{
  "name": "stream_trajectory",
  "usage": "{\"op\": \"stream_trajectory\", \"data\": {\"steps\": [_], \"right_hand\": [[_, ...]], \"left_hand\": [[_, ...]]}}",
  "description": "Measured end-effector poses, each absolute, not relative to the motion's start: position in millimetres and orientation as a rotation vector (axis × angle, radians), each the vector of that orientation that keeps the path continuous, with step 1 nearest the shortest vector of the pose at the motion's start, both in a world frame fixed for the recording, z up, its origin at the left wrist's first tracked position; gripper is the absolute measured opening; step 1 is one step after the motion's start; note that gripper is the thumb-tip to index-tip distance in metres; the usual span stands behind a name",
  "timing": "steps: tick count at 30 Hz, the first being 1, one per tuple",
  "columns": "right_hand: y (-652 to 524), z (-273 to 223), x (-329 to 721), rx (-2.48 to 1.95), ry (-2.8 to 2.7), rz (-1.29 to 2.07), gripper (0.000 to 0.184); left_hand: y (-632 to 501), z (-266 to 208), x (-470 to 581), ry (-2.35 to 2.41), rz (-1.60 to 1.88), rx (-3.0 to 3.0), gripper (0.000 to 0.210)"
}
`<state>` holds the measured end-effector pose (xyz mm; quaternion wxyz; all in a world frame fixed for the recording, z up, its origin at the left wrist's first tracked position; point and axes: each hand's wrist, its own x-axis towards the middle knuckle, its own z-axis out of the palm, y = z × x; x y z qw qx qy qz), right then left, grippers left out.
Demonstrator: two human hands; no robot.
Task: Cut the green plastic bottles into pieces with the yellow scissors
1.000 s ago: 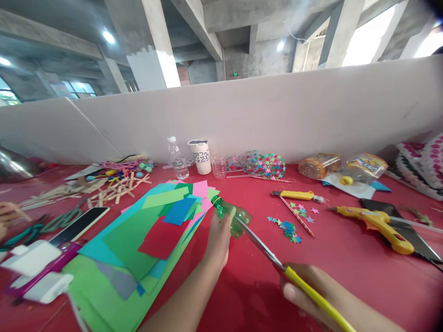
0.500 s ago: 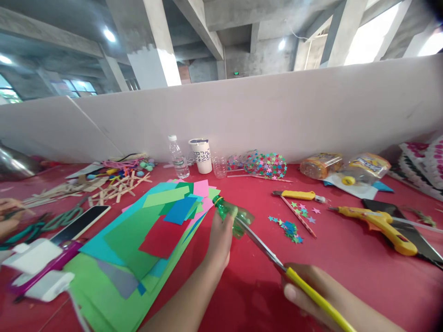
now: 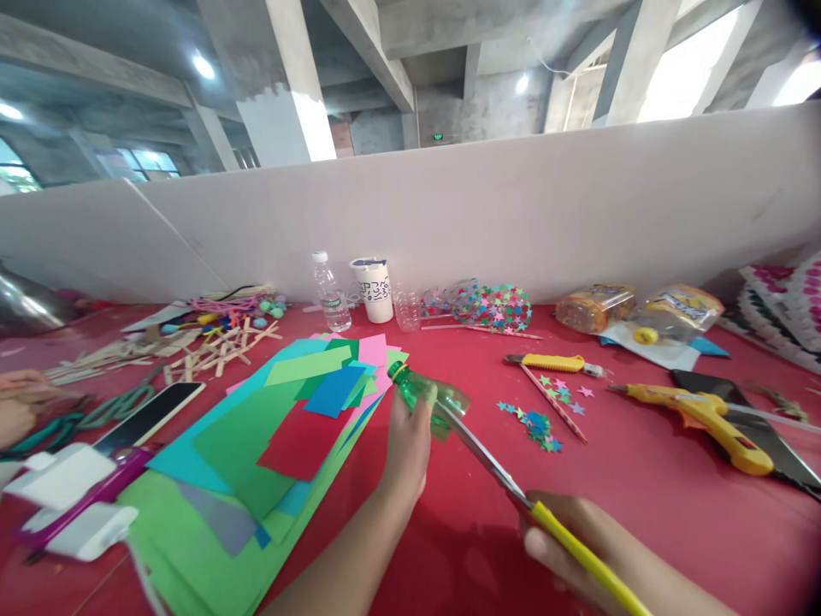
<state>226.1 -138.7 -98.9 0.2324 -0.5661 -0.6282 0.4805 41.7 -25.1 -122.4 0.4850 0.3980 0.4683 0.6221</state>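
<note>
My left hand is closed around the cut-off top of a green plastic bottle, its neck pointing away to the upper left. A pair of scissors with yellow handles is gripped in my right hand. The metal blades reach up to the bottle piece, their tips at its plastic next to my left thumb. Whether the blades are parted there, I cannot make out. Sheets of coloured paper lie left of my left hand.
Star sequins, a yellow utility knife and a yellow glue gun lie to the right. Along the partition stand a water bottle and a white cup. Another person's hand shows at the left edge.
The green bottle piece has tilted slightly, its neck shifting a little left. My right hand and the scissors have barely moved. The other person's hand at the far left has shifted.
</note>
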Motion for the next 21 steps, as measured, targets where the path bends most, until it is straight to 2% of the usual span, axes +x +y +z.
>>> {"op": "stream_trajectory", "data": {"steps": [12,21], "right_hand": [[-140,-106,228,-1.662,-1.881,1.144,0.073],[-136,-113,225,-1.659,-1.886,1.091,0.05]], "left_hand": [[-26,-116,36,1.186,1.522,1.04,0.029],[-26,-113,36,1.188,1.512,1.081,0.032]]}}
